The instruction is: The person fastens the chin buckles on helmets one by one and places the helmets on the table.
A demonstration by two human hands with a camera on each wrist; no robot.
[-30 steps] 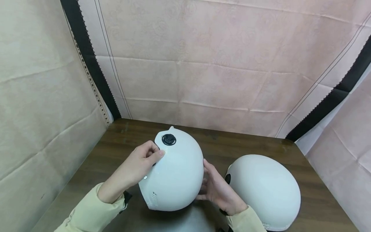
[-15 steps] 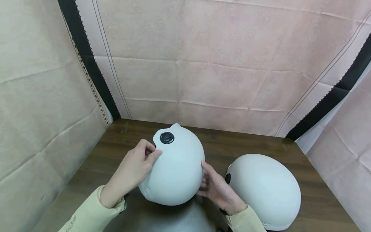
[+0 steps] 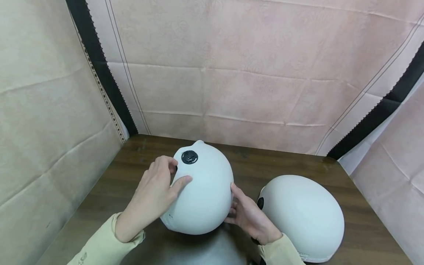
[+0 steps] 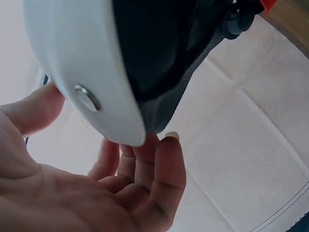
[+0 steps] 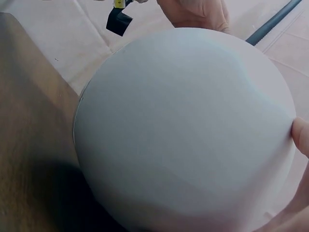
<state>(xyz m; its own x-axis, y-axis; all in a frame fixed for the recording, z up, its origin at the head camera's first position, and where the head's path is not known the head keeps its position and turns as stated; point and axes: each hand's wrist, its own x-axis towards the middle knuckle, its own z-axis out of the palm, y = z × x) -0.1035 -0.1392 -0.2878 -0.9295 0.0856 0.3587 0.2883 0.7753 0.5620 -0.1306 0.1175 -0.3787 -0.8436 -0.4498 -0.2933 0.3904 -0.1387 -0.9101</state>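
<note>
A white helmet point(image 3: 205, 191) with a round black disc point(image 3: 190, 157) on its shell is tilted above the table between my two hands. My left hand point(image 3: 154, 195) grips its left rim, thumb on the outer shell and fingers curled at the edge. In the left wrist view, the rim shows a silver rivet point(image 4: 88, 98), a dark lining point(image 4: 149, 43) and a black strap point(image 4: 181, 92). My right hand point(image 3: 250, 215) holds the helmet's right side, thumb against the shell; its other fingers are partly hidden behind it.
A second white helmet point(image 3: 301, 217) rests on the brown wooden table point(image 3: 265, 165), close beside my right hand. Pale fabric walls point(image 3: 215, 92) with dark edging enclose the table at the back and both sides.
The helmet has rolled and tilted slightly, so the vent slots and rivet near its lower left edge have turned mostly out of sight. My left hand's thumb now lies farther across the shell.
</note>
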